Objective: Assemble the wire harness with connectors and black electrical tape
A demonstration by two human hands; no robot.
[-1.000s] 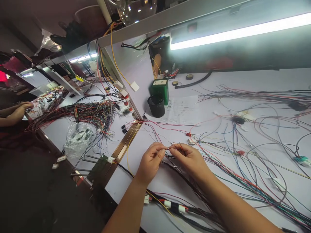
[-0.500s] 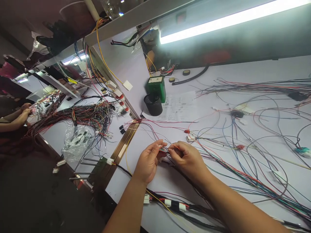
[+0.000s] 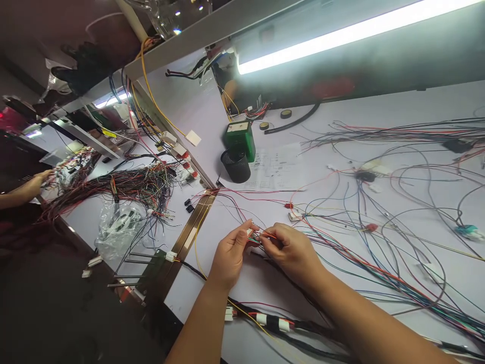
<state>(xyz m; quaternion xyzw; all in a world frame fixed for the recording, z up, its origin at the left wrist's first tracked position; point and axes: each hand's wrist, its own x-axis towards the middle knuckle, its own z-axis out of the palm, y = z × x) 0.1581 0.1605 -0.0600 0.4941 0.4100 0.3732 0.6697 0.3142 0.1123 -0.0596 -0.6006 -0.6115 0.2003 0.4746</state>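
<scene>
Over the white tabletop, my left hand (image 3: 229, 255) is closed, thumb against fingers, on a small white connector (image 3: 249, 233) mostly covered by the fingertips. Thin coloured wires (image 3: 253, 239), green and red among them, run out of it towards the other hand. Just to the right, the fingers of my right hand (image 3: 291, 253) pinch wires, an orange-red one showing at the fingertips. The two hands almost touch. Behind them lie a small red connector (image 3: 288, 205) and another white connector (image 3: 295, 216) on wires.
Loose wires (image 3: 379, 268) spread across the right side. Taped black cable harnesses (image 3: 310, 328) lie in front. A black mesh cup (image 3: 235, 166), a green box (image 3: 242, 137) and a printed sheet (image 3: 278, 164) stand behind. A co-worker's hand (image 3: 36, 186) is at far left, near a wire pile (image 3: 129, 182).
The view has shifted slightly. My right fingertips have moved a little at the wires, and more orange-red wire shows. At far left, one co-worker's hand shows where two did before.
</scene>
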